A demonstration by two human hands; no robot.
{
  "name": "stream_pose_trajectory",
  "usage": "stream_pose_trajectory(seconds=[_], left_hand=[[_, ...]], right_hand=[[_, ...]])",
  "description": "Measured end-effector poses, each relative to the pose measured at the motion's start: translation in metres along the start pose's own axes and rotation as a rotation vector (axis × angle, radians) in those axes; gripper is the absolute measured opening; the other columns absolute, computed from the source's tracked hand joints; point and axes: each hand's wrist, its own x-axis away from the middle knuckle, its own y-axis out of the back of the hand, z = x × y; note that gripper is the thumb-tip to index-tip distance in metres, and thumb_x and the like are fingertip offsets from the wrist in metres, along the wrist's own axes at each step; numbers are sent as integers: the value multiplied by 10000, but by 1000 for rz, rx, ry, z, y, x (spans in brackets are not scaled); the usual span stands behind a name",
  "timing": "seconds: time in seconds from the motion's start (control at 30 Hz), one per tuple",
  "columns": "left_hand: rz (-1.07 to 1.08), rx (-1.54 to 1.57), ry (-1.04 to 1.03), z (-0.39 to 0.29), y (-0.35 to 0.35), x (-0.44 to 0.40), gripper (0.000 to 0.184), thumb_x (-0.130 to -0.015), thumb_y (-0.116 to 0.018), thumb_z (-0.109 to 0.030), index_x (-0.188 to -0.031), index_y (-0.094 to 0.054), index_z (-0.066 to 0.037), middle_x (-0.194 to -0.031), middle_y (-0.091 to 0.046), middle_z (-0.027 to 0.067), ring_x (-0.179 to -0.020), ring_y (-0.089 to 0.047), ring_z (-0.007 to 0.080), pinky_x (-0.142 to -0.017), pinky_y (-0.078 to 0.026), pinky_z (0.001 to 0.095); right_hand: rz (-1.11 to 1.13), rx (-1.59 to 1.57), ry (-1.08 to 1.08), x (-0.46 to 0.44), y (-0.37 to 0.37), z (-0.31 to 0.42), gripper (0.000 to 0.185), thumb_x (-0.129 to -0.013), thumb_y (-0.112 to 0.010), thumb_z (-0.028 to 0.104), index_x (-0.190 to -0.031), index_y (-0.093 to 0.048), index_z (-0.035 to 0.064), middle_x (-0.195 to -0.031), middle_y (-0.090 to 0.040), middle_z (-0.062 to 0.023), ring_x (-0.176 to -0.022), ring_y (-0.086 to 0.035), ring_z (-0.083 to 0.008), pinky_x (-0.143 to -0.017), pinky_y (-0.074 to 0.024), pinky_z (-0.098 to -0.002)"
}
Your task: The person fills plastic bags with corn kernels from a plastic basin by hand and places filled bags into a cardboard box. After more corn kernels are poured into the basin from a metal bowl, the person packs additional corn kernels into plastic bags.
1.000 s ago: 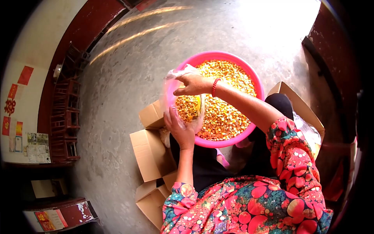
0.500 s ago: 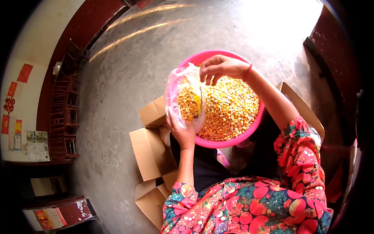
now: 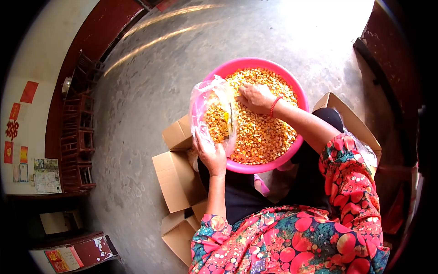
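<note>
A pink basin (image 3: 299,84) full of yellow-orange corn kernels (image 3: 269,137) is in front of me, over my lap. At its left side my left hand (image 3: 211,155) grips a clear plastic bag (image 3: 197,102) by its lower side. The bag's mouth faces right, and corn kernels lie inside it. My right hand (image 3: 258,98), with a red band at the wrist, is down at the kernels in the basin, just right of the bag's mouth. Its fingers are curled into the corn, and the fingertips are partly hidden.
Open cardboard boxes (image 3: 171,176) stand left of my legs, and another box (image 3: 351,116) is at the right. Wooden stools (image 3: 77,132) line the left wall. Grey concrete floor (image 3: 132,123) surrounds the basin.
My right hand has dropped from the bag's upper rim to the kernels in the basin. My left hand and the bag have shifted slightly left.
</note>
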Motion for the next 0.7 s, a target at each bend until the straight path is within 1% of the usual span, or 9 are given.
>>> stream_pose_trajectory(seconds=[0.17,0.23,0.3,0.33,0.37,0.43,0.5,0.57,0.7], left_hand=[[7,-1,3,-2,1,0,753,-611,-511,22,-1340,-326,32,-1287,-387,262,-1210,-360,408,-1052,-256,463],[3,-9,1,-1,0,1,747,-616,-510,25,-1340,-327,32,-1282,-390,261,-1206,-361,407,-1049,-260,464],[2,-3,1,-2,1,0,743,-619,-509,27,-1340,-328,31,-1283,-390,260,-1206,-360,407,-1049,-259,465],[3,5,4,-3,0,-1,739,-622,-507,29,-1339,-328,30,-1284,-390,259,-1207,-359,406,-1049,-258,465],[0,4,5,-3,0,-1,739,-622,-507,29,-1339,-328,30,-1284,-390,259,-1207,-359,406,-1049,-258,465],[-5,3,10,-4,0,-1,734,-626,-504,33,-1340,-331,27,-1283,-394,255,-1204,-362,407,-1047,-260,465],[-9,3,11,-4,0,-1,734,-625,-502,33,-1340,-333,26,-1286,-393,255,-1203,-364,408,-1044,-262,465],[-16,5,13,-2,-1,-1,734,-624,-500,34,-1339,-335,25,-1290,-391,255,-1202,-366,409,-1041,-265,465],[-31,25,18,3,-1,2,631,-738,-486,-42,-1344,-326,30,-1291,-389,273,-1201,-370,412,-1032,-267,470]], right_hand=[[83,-80,-14,13,14,21,327,-876,-475,297,-762,-564,5,-707,-605,-214,-703,-612,-365,-638,-485,-462],[40,-90,14,5,6,9,330,-876,-473,288,-752,-577,1,-678,-604,-201,-662,-623,-326,-616,-485,-438],[-47,-684,-159,-3,2,0,316,-875,-459,274,-764,-587,7,-629,-593,-125,-551,-579,-233,-542,-461,-369],[116,-974,-388,-4,28,7,270,-861,-456,244,-780,-589,25,-602,-540,-43,-462,-451,-124,-438,-373,-288],[163,-1232,-408,-3,33,1,217,-854,-458,215,-781,-580,51,-598,-488,-4,-435,-358,-72,-386,-283,-238],[125,-1389,-535,-2,38,-1,188,-850,-458,198,-800,-574,59,-585,-449,10,-423,-321,-59,-368,-243,-222],[166,-1369,-548,0,39,0,171,-858,-468,199,-796,-559,69,-576,-422,35,-417,-314,-51,-373,-244,-211],[369,-1378,-484,0,39,3,175,-879,-488,214,-776,-540,82,-567,-407,48,-410,-298,-36,-370,-228,-200],[496,-1612,-365,2,46,34,236,-937,-470,265,-762,-523,116,-546,-364,78,-398,-261,-15,-360,-183,-184]])
